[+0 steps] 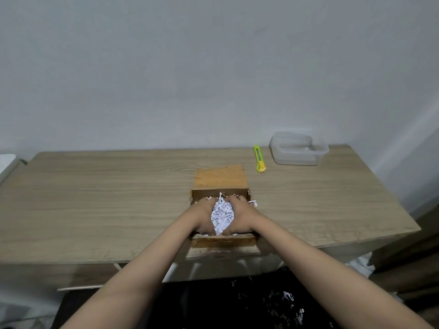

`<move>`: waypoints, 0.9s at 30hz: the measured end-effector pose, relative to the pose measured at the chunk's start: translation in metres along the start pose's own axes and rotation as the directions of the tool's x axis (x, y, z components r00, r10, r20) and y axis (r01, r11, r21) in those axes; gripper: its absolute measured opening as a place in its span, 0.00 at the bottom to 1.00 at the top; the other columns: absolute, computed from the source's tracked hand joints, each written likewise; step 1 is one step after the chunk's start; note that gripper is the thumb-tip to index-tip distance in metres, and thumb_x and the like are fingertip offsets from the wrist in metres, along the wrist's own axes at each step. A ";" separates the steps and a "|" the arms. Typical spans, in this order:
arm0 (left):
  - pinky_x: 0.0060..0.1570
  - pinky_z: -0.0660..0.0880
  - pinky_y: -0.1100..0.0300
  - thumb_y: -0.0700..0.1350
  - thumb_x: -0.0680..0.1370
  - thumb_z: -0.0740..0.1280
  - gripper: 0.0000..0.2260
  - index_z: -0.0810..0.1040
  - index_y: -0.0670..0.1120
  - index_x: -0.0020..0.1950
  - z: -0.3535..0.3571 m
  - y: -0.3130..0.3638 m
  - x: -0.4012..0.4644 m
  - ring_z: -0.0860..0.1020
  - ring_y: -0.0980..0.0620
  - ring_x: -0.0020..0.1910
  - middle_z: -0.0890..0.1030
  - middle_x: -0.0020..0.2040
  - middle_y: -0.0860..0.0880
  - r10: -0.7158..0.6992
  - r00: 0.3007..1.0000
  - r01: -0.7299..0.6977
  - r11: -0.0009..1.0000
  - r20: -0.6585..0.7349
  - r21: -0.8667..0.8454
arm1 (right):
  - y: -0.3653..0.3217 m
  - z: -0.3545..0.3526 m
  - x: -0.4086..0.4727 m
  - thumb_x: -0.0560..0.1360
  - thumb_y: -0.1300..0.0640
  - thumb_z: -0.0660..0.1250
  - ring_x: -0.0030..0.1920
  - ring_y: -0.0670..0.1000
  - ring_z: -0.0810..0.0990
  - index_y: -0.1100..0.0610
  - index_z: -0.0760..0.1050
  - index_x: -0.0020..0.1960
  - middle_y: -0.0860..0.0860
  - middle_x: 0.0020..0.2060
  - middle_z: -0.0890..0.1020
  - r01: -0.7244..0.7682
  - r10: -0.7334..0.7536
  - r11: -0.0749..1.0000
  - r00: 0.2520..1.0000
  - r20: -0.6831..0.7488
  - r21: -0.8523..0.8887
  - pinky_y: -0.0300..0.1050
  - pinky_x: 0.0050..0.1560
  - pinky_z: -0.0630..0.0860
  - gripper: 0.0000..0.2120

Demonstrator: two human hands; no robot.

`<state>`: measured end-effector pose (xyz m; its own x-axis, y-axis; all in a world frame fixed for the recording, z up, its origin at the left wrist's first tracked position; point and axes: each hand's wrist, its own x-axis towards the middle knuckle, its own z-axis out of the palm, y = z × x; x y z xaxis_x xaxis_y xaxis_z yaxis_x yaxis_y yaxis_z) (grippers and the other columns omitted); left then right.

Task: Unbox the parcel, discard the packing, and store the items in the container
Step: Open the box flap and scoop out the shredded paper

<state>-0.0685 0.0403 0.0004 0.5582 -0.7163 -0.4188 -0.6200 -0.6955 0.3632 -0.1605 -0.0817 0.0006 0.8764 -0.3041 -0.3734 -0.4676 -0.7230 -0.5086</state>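
An open brown cardboard box [219, 178] sits at the middle of the wooden table's near side, its far flap folded back flat. Inside lies a heap of white shredded paper [222, 216]. My left hand [203, 216] and my right hand [240, 216] are both down in the box, cupped against either side of the shreds and pressing them into a clump between them. Whatever lies under the paper is hidden. A clear plastic container [298, 148] stands empty at the table's far right.
A yellow-green utility knife [259, 159] lies beside the container, to its left. The table [107, 198] stands against a white wall. Below the near edge is something dark [237, 302] with paper shreds scattered on it. Brown furniture stands at the right.
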 end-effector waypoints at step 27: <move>0.59 0.72 0.55 0.54 0.59 0.75 0.37 0.66 0.46 0.64 -0.002 0.003 -0.016 0.73 0.49 0.59 0.73 0.60 0.46 0.116 0.988 -0.143 0.942 -0.105 -0.302 | 0.011 0.005 0.005 0.57 0.59 0.81 0.57 0.52 0.69 0.47 0.60 0.66 0.54 0.56 0.62 -0.001 0.010 0.948 1.000 -0.029 0.318 0.39 0.59 0.67 0.44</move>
<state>-0.0780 0.0498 0.0098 0.5371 -0.7942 -0.2841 -0.4975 -0.5702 0.6537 -0.1622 -0.0879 -0.0106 0.8744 -0.3292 -0.3563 -0.4806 -0.4878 -0.7288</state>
